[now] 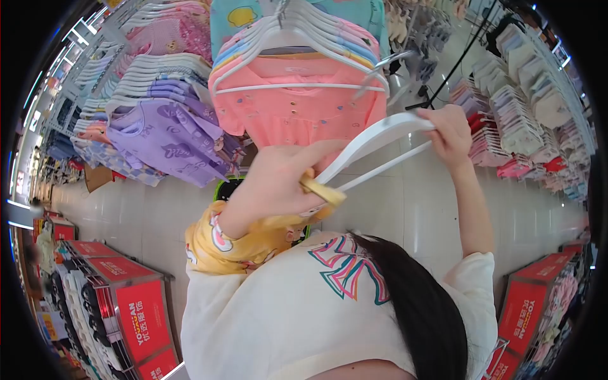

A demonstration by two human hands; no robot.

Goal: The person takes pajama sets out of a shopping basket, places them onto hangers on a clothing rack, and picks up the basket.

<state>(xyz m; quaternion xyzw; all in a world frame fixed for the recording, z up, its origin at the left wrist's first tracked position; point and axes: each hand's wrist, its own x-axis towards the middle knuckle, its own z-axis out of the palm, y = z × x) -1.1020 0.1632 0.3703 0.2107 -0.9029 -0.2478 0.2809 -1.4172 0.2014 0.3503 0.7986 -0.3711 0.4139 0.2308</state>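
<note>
A white hanger (pixel 380 134) is held at a slant in front of my chest, its blurred metal hook pointing up. My right hand (pixel 448 134) is closed around its right end. My left hand (pixel 272 180) is closed on a yellow patterned garment (pixel 237 244) beside the hanger's left end. Part of the garment's edge shows at the fingers, and the rest hangs over my left forearm. Whether the fingers also grip the hanger is partly hidden. Just beyond the hands, a pink top (pixel 288 117) hangs at the front of a row of white hangers.
Purple tops (pixel 168 133) hang on a rack at the left. More clothes (pixel 519 120) hang along the right side. Red display stands (pixel 142 316) are at the lower left and lower right (pixel 525 307). Pale floor tiles (pixel 392 209) show between them.
</note>
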